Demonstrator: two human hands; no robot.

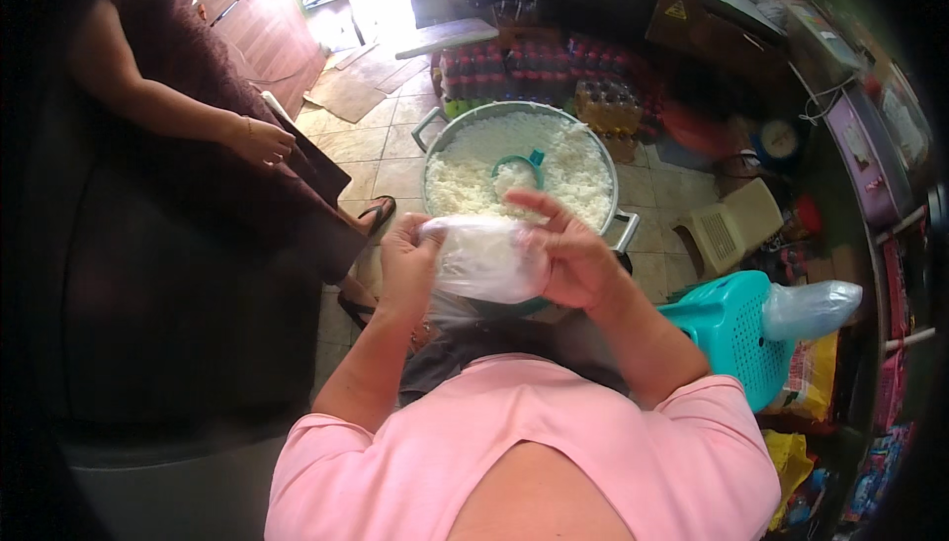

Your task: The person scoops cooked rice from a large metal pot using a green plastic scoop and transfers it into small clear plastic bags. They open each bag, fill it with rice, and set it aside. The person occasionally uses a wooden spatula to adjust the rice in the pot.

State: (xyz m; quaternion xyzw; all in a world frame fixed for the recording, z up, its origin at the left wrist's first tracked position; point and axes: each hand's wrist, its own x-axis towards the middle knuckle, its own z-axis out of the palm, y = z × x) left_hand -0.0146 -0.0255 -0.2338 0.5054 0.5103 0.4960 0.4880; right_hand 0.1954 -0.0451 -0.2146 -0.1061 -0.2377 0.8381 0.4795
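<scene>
My left hand [409,256] pinches one end of a thin clear plastic bag [485,263] between thumb and fingers. At the bag's other end, my right hand [574,256] grips it, the index finger raised. The bag looks whitish and puffed; whether rice is inside, I cannot tell. Beyond my hands stands a large metal pot [428,178] with side handles. White cooked rice [567,163] fills much of it, heaped towards the right. A teal plastic dipper [537,163] rests in the rice, with some rice in its cup.
At the left stands another person [259,142] in a dark garment. Packs of bottled drinks [474,74] are stacked behind the pot. To the right are a beige plastic stool [730,222] and a teal stool [741,333] with a stack of clear plastic [812,309] on it.
</scene>
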